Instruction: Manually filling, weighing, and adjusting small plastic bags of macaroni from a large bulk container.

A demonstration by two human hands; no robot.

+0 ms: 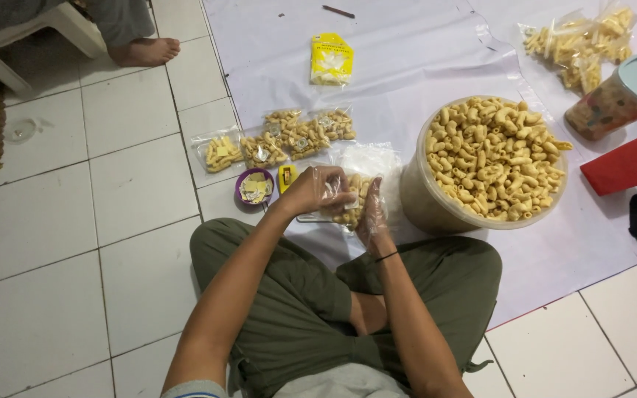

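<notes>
- Head view: a person sits cross-legged on a white tiled floor (75, 243) in olive-green trousers, both forearms reaching forward over the knees.
- The left hand (311, 190), in a thin clear plastic glove, is curled with its fingers closed on the top of a small clear bag (352, 200).
- The right hand (371, 215), also gloved, is cupped against the bag's right side, fingers bent narrowly around it; a thin dark band sits on that wrist.
- The small clear bag is held between the two hands, just in front of the knees and over the edge of a white plastic sheet (407, 66); it is partly filled with yellow curled snacks.
- Just right of the hands, on the sheet, stands a big round tub (416, 206) heaped with the same curled snacks.
- Beyond the hands lies a row of filled small bags (282, 140), side by side, each with a paper label inside.
- Near the left hand sits a small purple bowl (253, 188) holding yellow paper slips, with a small yellow object just beside it that is too small to identify.
- Farther up the sheet lies a flat yellow packet (331, 59).
- At the upper right are a large bag of snacks (580, 44), a jar with a pale blue lid (621, 96) lying tilted, and a red object (628, 163).
- At the upper left, another person's bare foot (144, 51) rests on the tiles beside a white chair leg.
</notes>
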